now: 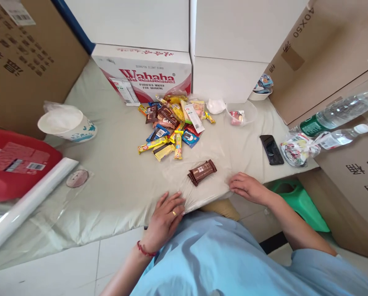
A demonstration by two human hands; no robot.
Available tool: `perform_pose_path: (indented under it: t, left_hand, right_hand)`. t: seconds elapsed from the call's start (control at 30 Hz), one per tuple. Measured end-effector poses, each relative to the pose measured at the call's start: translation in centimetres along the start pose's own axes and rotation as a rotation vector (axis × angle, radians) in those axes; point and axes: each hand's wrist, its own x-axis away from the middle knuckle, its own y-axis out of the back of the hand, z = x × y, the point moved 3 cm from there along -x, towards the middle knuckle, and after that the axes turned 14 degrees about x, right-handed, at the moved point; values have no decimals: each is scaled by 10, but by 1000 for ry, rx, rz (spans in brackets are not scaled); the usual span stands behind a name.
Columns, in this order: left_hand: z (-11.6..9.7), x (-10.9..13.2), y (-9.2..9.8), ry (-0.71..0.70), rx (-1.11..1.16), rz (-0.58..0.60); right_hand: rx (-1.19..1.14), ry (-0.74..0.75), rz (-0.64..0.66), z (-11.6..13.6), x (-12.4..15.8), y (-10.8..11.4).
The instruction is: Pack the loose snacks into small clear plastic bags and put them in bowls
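My left hand (pixel 167 213) lies flat on the front edge of the covered table (pixel 110 193), fingers spread, holding nothing. A gold-coloured ring is on one finger and a red cord bracelet on the wrist. Farther right, my right hand (pixel 245 188) rests on the same edge with loosely bent fingers and nothing visible in them. Between the hands and a little beyond them are dark brown wrapped snack bars (pixel 202 171), overlapping. Past these sits a pile of packaged snacks (pixel 168 123) in yellow, blue, brown and red wrappers. Neither hand touches the snacks.
A Wahaha carton (pixel 150 76) stands behind the pile. At left are a paper tub (pixel 65 123), a red package (pixel 17 164) and a white roll (pixel 32 205). To the right lie a clear bowl (pixel 247 115), a phone (pixel 271 149) and plastic bottles (pixel 329 117).
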Motion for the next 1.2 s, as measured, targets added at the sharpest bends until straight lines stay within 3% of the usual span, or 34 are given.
perform_pose_path:
  t: [0.13, 0.3, 0.43, 0.53, 0.63, 0.7, 0.77, 0.83, 0.9, 1.03, 1.1, 1.2]
  left_hand:
    - [0, -8, 17, 79, 31, -79]
    - [40, -53, 35, 300, -72, -245]
    - [68, -77, 47, 443, -185, -324]
    - [55, -69, 65, 435, -282, -552]
    - [14, -55, 72, 349, -376, -752]
    - [-14, -58, 59, 241, -339, -641]
    - [-33, -70, 32, 160, -273, -359]
    - [-38, -84, 5, 161, -269, -143]
    - [-32, -95, -16, 200, -291, -6]
    - [-18, -103, -33, 251, -308, 72]
    - [-16, -102, -34, 255, -303, 69]
    - [-18, -103, -33, 252, -291, 65]
  right_hand:
    - [-11, 51, 43, 4, -12, 26]
    - [81, 22, 29, -20, -77, 49]
    - [323, -107, 238, -42, -124, 48]
    - [486, -205, 201, -45, -147, 53]
    - [487, -180, 67, -36, -169, 54]
    - [428, -111, 71, -29, -184, 44]
    - [369, -72, 95, -24, -198, 31]
    - [320, -102, 118, -22, -207, 21]
    - [248, -153, 173, -22, -211, 17]
    - [41, -109, 265, -17, -200, 27]
    - [-12, -12, 205, -7, -186, 37]
    - [109, 141, 66, 12, -155, 45]
